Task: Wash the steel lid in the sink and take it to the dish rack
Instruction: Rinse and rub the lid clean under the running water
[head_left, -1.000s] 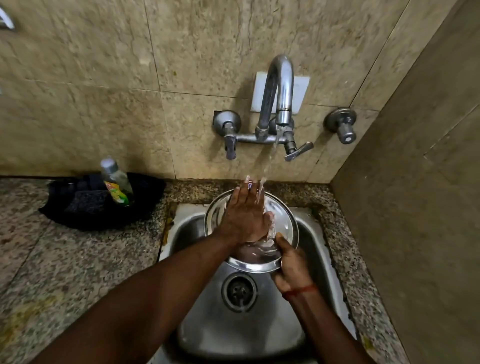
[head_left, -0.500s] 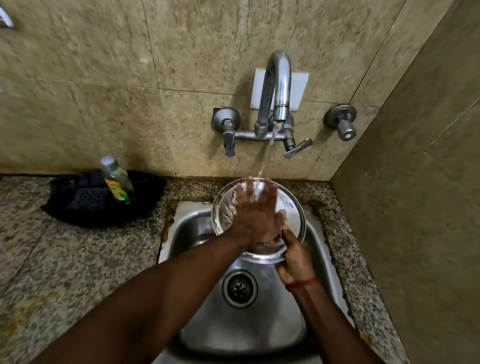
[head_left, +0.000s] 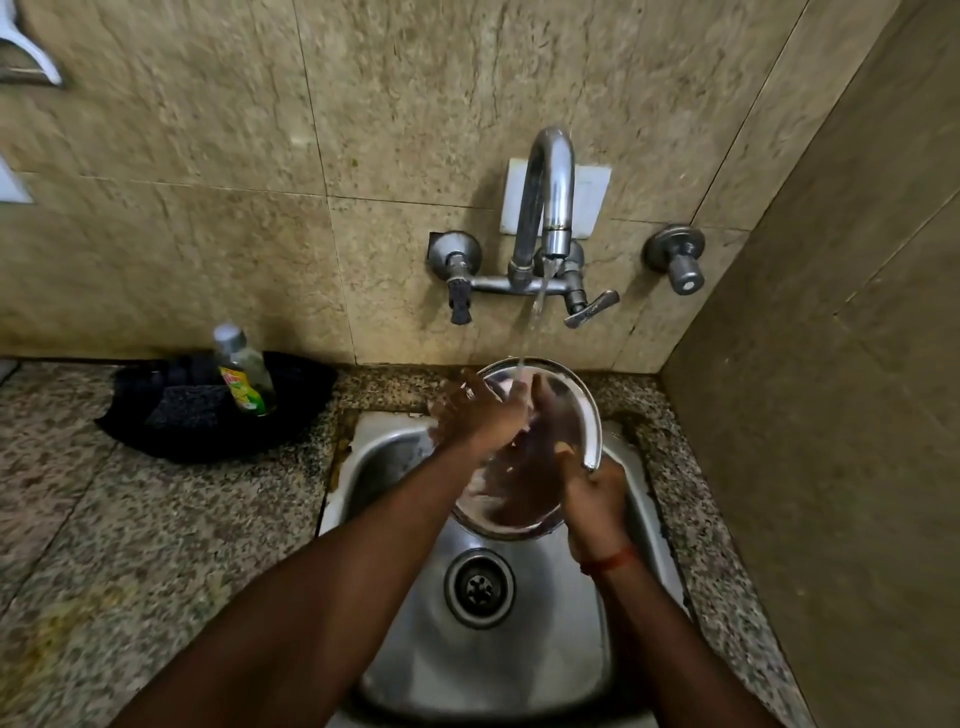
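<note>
The round steel lid (head_left: 576, 415) is held tilted over the steel sink (head_left: 519, 649), under the stream from the wall tap (head_left: 550, 208). My right hand (head_left: 592, 493) grips the lid's lower right rim, a red thread around the wrist. My left hand (head_left: 478, 410) lies flat with fingers spread against the lid's inner face, and water runs over it. The hand hides much of the lid's left side. No dish rack is in view.
A dish soap bottle (head_left: 241, 369) stands in a black holder (head_left: 218, 410) on the granite counter (head_left: 130, 519) left of the sink. A tiled side wall (head_left: 831, 415) closes off the right. The drain (head_left: 480, 587) lies below the lid.
The lid has risen and tilted more upright, shifting a little right under the stream. My left hand has slid toward the lid's upper left. The right hand keeps its grip.
</note>
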